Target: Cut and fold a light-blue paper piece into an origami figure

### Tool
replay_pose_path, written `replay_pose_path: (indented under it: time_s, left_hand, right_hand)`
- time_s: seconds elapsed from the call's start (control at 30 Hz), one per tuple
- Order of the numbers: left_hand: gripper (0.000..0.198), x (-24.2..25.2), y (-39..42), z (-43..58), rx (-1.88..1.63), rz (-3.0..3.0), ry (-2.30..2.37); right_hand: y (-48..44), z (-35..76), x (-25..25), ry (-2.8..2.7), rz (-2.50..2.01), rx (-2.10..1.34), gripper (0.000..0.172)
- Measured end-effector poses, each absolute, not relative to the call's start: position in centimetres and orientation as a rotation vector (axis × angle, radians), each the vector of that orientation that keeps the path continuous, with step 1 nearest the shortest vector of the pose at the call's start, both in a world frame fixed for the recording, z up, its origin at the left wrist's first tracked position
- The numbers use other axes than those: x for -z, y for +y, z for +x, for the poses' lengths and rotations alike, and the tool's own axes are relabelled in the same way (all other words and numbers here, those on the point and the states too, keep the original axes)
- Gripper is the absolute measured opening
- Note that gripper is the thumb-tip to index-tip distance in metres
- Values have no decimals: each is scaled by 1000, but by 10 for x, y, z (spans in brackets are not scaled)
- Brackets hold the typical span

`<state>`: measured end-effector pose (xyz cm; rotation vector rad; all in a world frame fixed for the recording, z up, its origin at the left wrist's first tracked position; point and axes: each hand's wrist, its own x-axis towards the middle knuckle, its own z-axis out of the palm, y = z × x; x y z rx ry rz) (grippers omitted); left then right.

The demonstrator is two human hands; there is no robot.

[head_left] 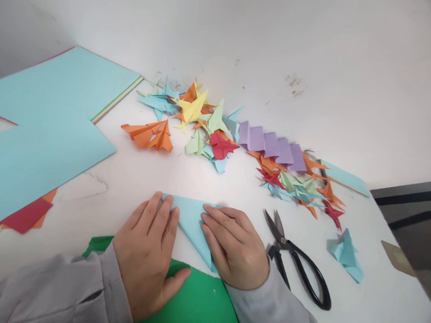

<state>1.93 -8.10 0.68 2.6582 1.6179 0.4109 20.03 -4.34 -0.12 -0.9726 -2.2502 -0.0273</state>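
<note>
The right hand (240,248) masks its own thumb and the three o'clock edge of the blue paper (190,213), so I can't tell whether it pinches; the green patch (204,302) at six o'clock runs out of sight; the scissors (282,243) at three o'clock slip partly behind the sleeve (271,305); the paper lies on the desk (371,313) between both hands, its ten o'clock corner under the left hand's (144,253) outstretched, loosely parted fingers (161,218).

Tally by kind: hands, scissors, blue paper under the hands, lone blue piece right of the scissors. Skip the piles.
Hands: 2 (left hand, right hand)
Scissors: 1
Blue paper under hands: 1
Lone blue piece: 1
Total: 5
</note>
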Motion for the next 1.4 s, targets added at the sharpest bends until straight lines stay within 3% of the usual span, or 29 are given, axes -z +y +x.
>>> replay_pose_path:
  time_s: [1.4]
  left_hand:
    - [64,-4,-84,21,-476,2655,1616]
  right_hand:
    - [-44,201,0,-2266,-967,24,21]
